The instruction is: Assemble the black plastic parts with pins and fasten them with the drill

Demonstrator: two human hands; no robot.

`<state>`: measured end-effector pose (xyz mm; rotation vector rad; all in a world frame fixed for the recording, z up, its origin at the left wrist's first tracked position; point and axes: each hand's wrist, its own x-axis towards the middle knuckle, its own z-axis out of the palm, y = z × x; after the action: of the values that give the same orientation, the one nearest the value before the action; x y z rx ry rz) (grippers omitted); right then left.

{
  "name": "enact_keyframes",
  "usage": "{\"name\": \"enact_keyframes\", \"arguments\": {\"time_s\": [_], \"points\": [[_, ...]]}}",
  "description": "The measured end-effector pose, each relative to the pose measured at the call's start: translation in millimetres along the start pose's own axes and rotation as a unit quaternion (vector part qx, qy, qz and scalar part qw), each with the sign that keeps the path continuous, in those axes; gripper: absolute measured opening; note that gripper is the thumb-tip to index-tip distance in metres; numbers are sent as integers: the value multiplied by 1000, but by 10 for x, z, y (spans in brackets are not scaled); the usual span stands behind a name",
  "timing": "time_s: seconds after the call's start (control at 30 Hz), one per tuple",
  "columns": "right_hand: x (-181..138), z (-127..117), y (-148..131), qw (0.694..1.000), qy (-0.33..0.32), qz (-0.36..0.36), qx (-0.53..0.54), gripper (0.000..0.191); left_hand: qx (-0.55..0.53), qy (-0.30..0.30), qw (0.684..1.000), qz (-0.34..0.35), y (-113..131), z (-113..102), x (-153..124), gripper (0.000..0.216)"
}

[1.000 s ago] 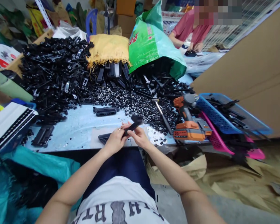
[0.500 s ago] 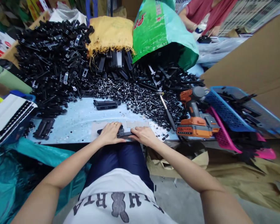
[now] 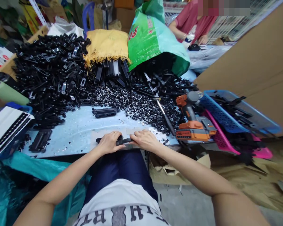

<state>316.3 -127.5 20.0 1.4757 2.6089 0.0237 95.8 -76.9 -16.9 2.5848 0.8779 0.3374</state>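
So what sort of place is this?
Probably a small assembly workshop: there's a heap of black parts, a scatter of loose pins and an orange cordless power tool on the worktable.

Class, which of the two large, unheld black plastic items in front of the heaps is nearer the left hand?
The long black plastic item beyond the left hand; the other black plastic item lies far left.

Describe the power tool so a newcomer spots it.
Start at the blue tabletop; go right from the right hand toward the blue basket. The power tool rests left of it, its orange-and-grey body unlike the black pieces piled beside it.
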Motion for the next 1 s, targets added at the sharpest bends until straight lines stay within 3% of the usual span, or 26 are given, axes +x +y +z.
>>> {"name": "enact_keyframes", "arguments": {"time_s": [0.17, 0.3, 0.43, 0.6, 0.8, 1.0], "points": [[-70, 294, 315, 997, 35, 38, 52, 43, 58, 18, 998, -22, -68, -13, 677, 33], [28, 312, 483, 987, 91, 102, 86, 36, 133, 19, 988, -81, -172, 53, 1311, 26], [430, 227, 645, 976, 94, 180, 80, 28, 140, 19, 987, -81, -228, 126, 1500, 25], [947, 170, 784, 976, 41, 212, 35, 30, 135, 62, 983, -110, -304, 34, 1135, 17], [1126, 161, 796, 978, 7, 203, 44, 30, 12, 204, 972, -114, -507, -242, 310, 14], [1103, 152, 772, 980, -2, 193, 59, 30, 6, 191, 975, -116, -461, -329, -202, 19]]}}
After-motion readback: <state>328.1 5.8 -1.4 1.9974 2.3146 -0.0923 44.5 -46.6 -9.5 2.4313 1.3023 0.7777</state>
